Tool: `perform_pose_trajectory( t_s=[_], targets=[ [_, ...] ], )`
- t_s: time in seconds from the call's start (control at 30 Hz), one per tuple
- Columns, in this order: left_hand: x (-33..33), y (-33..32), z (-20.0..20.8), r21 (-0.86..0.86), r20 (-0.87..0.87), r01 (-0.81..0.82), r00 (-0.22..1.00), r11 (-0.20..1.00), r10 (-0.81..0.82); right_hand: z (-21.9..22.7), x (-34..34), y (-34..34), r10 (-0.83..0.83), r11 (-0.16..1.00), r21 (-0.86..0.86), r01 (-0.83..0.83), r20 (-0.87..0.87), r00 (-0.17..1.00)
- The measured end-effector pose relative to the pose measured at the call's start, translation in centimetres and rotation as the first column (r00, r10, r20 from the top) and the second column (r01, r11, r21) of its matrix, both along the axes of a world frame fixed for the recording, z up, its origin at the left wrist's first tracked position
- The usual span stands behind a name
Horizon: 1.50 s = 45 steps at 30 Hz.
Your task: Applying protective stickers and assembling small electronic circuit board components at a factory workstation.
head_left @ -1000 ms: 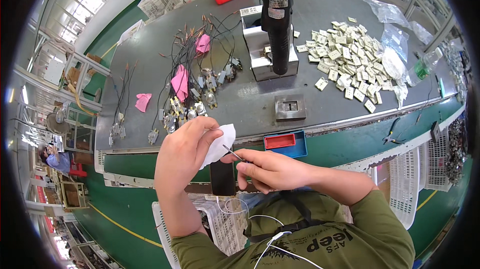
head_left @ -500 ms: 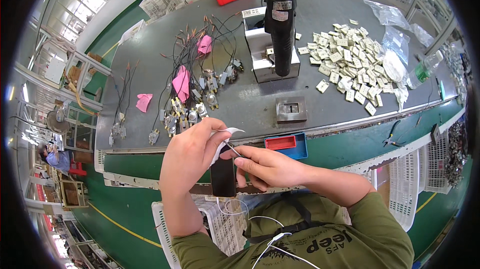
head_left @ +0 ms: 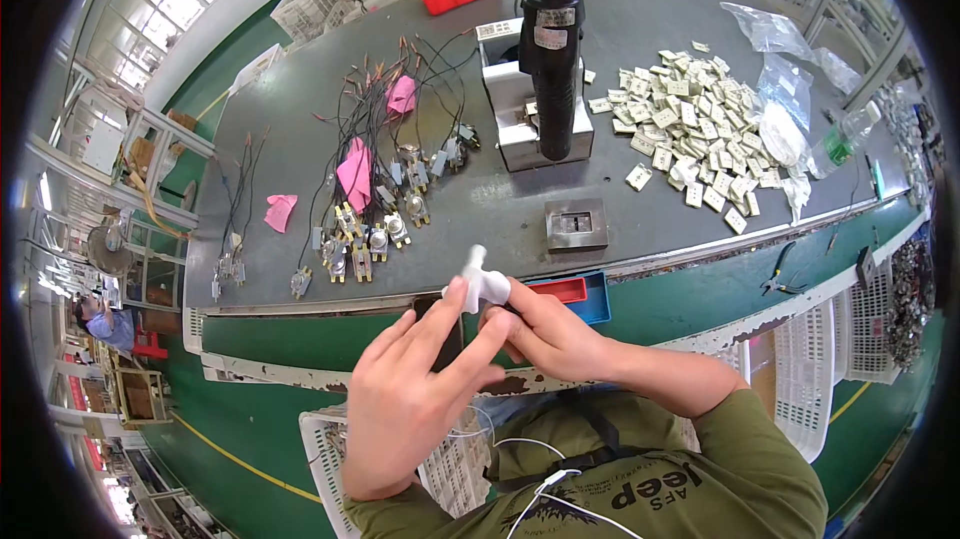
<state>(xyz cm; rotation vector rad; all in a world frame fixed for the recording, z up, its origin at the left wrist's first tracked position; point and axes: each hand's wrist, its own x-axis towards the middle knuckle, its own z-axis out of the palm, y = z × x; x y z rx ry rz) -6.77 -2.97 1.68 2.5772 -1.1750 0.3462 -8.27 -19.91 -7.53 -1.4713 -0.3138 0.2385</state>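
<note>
A crumpled white piece, like tissue or thin cloth (head_left: pixel 484 285), stands up between my hands over the table's front edge. My right hand (head_left: pixel 562 334) pinches its lower right side between thumb and fingers. My left hand (head_left: pixel 415 384) has its fingers stretched and spread, with the fingertips close against the white piece; whether they touch it is unclear. Under and behind the left fingers, a dark flat phone-like slab (head_left: pixel 452 347) shows only in part. The thin dark tool seen earlier in the right hand cannot be made out.
A black power screwdriver (head_left: pixel 550 79) hangs over a metal fixture (head_left: pixel 520 129). To its right lies a pile of cream-coloured blocks (head_left: pixel 690 124); on the left, wired parts (head_left: pixel 380 234) with pink scraps. A metal block (head_left: pixel 577 226) and a blue tray (head_left: pixel 597 299) are near the front edge.
My left fingers have let go of the white piece and spread out lower down. The white piece is now in my right hand, bunched upright. More of the phone-like slab is covered.
</note>
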Motion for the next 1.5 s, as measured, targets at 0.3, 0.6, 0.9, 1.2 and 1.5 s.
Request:
perform_pose_trajectory(
  t_s=[0.3, 0.6, 0.9, 1.2, 1.5],
  targets=[
    [3.1, 0.1, -2.2, -0.492, -0.294, -0.078, 0.953, 0.867, -0.081, 1.1, -0.3, -0.2, -0.020, 0.985, -0.168, 0.045, 0.148, 0.989],
    [2.3, 0.6, -6.2, -0.618, -0.416, -0.100, 0.883, 0.780, -0.217, 0.0, -1.7, -2.2, -0.133, 0.902, -0.381, 0.204, 0.206, 0.970],
    [2.7, -0.9, -9.7, -0.814, -0.523, -0.353, 0.793, 0.462, -0.314, -0.4, 0.6, -1.0, 0.060, 0.956, 0.290, -0.047, -0.036, 0.998],
    [-0.7, -3.0, -10.7, -0.697, -0.362, -0.250, 0.932, 0.673, -0.029, -1.8, -0.9, 0.4, -0.262, 0.924, 0.227, 0.308, -0.210, 0.942],
    [-2.5, -3.0, -8.7, -0.278, -0.077, -0.108, 0.993, 0.954, 0.090, -2.1, 0.1, 0.6, -0.336, 0.896, 0.237, 0.375, -0.190, 0.923]
  ],
)
